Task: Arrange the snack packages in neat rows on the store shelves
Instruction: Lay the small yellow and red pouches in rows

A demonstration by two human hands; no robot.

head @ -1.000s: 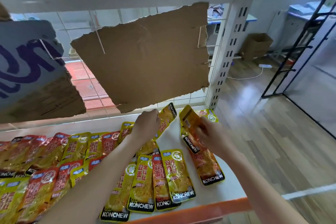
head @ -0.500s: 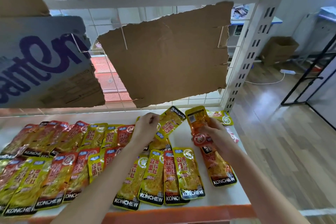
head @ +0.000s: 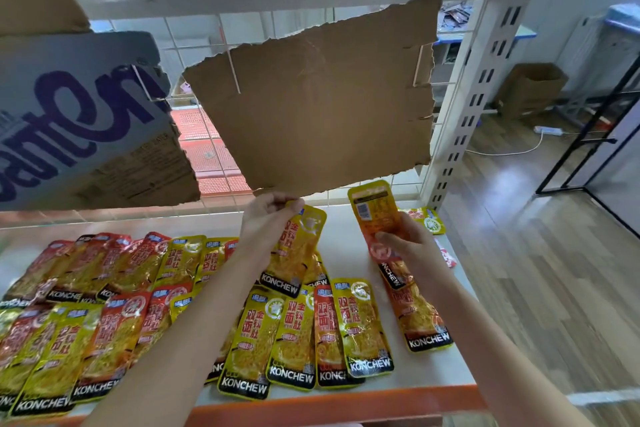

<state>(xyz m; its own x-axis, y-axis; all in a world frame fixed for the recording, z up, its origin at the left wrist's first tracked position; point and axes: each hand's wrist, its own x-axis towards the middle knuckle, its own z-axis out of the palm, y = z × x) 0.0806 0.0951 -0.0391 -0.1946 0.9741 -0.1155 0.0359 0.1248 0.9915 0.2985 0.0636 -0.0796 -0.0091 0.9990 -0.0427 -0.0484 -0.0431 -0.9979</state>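
**Two packs up, a gap to fill**

The white shelf [head: 408, 381] held rows of snack packs. The left hand [head: 268, 218] pinched a yellow pack [head: 298, 253] by its top. The right hand [head: 405, 246] gripped an orange pack [head: 375, 215]. Both probably needed laying flat next in the back row.

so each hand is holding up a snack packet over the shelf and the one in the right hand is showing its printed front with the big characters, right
Not quite. The head view shows the right hand holding its orange packet back side out: a barcode and small print face the camera, not the big characters. The rest holds: the left hand grips a yellow packet by its top, front showing, and both are raised over the shelf.
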